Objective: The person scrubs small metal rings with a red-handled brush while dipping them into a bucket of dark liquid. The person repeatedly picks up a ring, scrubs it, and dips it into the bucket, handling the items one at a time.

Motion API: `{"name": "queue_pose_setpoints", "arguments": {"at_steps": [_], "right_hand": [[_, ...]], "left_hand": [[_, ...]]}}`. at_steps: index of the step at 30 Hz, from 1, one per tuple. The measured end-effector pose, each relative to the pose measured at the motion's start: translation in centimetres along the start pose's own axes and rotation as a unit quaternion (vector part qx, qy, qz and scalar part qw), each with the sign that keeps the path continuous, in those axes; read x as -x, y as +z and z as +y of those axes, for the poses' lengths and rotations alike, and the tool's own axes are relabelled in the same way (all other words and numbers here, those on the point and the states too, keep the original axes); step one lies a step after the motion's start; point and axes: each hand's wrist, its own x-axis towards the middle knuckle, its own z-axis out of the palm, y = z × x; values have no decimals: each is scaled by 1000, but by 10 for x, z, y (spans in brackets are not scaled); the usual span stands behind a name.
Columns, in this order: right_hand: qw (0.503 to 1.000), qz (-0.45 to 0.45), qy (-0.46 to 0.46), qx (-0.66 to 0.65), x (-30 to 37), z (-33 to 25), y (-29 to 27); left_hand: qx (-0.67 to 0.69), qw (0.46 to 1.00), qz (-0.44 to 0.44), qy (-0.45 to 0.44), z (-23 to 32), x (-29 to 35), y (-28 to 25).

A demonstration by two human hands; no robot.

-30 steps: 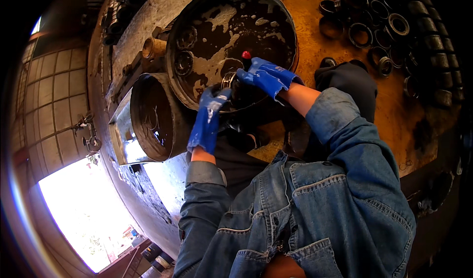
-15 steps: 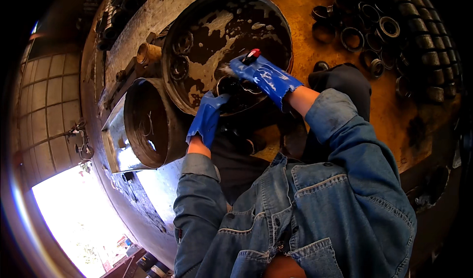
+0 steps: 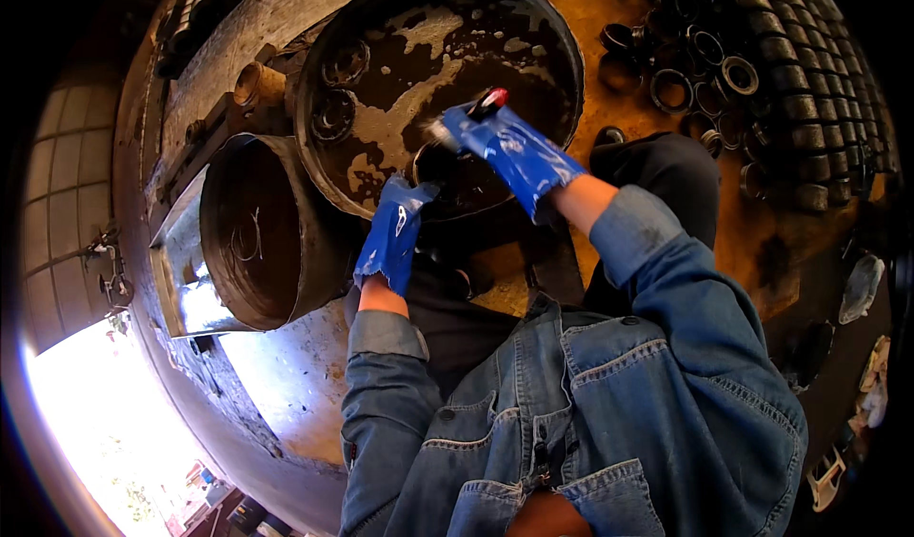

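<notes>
Head view showed me the right hand (image 3: 500, 142) clutching a motion-blurred, red-ended brush (image 3: 494, 98); a shadowed ring (image 3: 435, 163) sat at the left hand (image 3: 398, 211), whose grip I couldn't tell.

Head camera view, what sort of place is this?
Probably a workshop for machine parts: a big round tub of murky liquid, loose rings on a stained surface, and rows of dark cylinders nearby.
</notes>
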Motion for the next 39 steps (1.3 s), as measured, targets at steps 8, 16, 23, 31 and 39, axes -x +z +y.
{"name": "queue_pose_setpoints", "arguments": {"at_steps": [8,16,23,31,39], "right_hand": [[983,111,36,142,-4,10,12],[941,98,298,125,46,-60,4],[864,139,240,-421,27,-21,52],[964,-122,207,109,45,-68,12],[829,-253,85,490,4,-44,6]], "left_hand": [[41,998,-37,14,-24,-14,-3],[249,966,0,-65,7,16,-9],[-241,946,58,210,-2,29,-24],[97,988,23,116,20,41,-12],[-179,942,60,279,18,40,-21]]}}
